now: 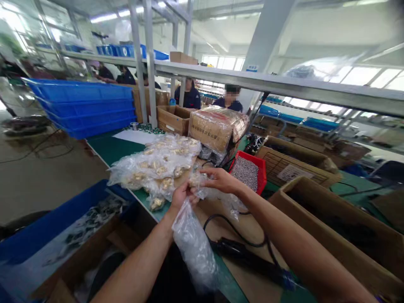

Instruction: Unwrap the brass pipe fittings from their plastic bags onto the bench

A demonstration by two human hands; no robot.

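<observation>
My left hand (183, 197) is closed around a clear plastic bag (197, 248), whose long loose end hangs down toward my lap. A small, pale gold lump shows through the film at my left fingertips, too blurred to identify. From the right, my right hand (221, 180) reaches in with fingers stretched apart, their tips at the bagged lump. Just beyond my hands lies a heap of clear bags with gold-coloured metal parts (160, 168). More crumpled film (232, 204) lies under my right hand.
A red bin (261, 170) of small metal pieces stands right of my hands. A black corded tool (249, 256) lies on the cardboard below. Open cartons (334, 223) line the right, stacked blue crates (85, 105) the left. Two people sit opposite, beneath a metal shelf (268, 82).
</observation>
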